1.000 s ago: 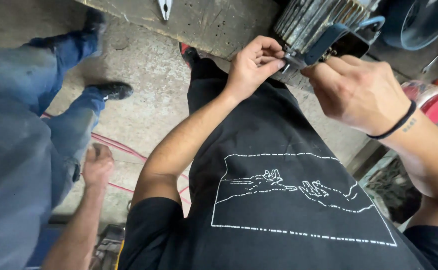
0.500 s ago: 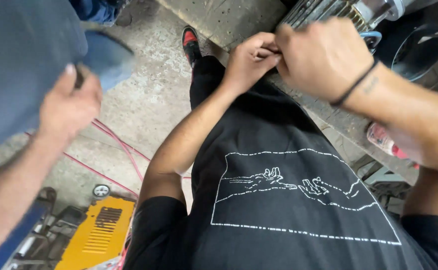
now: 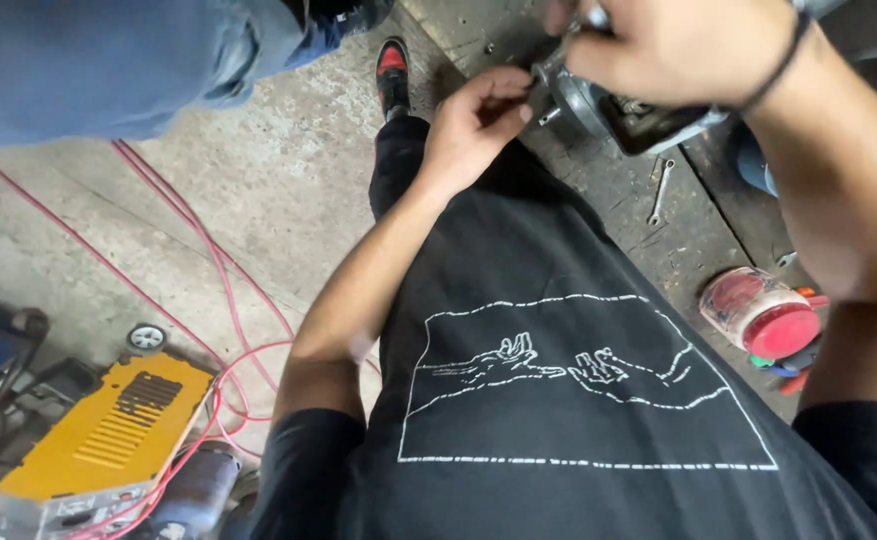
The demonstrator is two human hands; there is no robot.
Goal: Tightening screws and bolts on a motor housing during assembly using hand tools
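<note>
The grip of the left hand, upper middle of the head view, is pressed together: thumb and fingertips pinch something small that cannot be made out, right at the left end of a grey metal machine part. The right hand, at the top edge right of centre, is closed over the top of that same part, its fingers wrapped around the upper side (a dark band circles the wrist). So the metal part lies between the two grips, under the right hand and just right of the left fingertips, touching both, and it rests at the edge of the scuffed dark desk in the upper right.

On the desk, just below the part, lies a small wrench. Lower, at the right edge, stands a clear jar with a red lid, with a few coloured bits beside it.

The person's black shirt with a white line drawing fills the lower middle. A red and black shoe shows at the top. Another person's blue trouser leg takes the upper left. On the concrete floor, red cables run down to a yellow machine at lower left.
</note>
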